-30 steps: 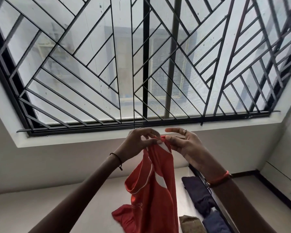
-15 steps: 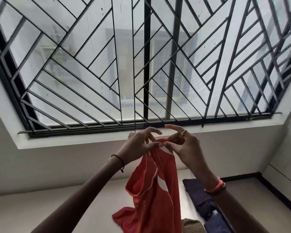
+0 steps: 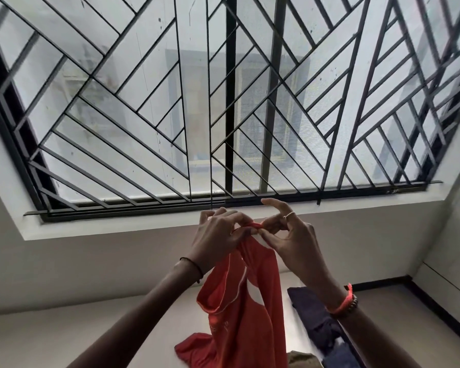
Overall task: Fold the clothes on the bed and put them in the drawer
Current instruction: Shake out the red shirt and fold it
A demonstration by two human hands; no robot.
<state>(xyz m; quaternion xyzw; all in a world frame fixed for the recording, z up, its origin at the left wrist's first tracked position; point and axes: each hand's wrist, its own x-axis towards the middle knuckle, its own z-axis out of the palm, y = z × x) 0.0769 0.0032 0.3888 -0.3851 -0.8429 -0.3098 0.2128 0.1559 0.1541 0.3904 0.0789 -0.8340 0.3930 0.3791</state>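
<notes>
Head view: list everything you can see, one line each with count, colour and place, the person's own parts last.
red garment: one, red with white trim, hanging at centre from both hands, lower end reaching the bed
dark clothes: one pile, navy, on the bed right of the garment
olive cloth: one, olive-brown, at the bottom edge
bed: one, pale surface, lower part
window grille: one, black bars, upper part
left hand: pinches the garment's top edge; black thread on the wrist
right hand: pinches the same edge; ring, orange wristband
</notes>
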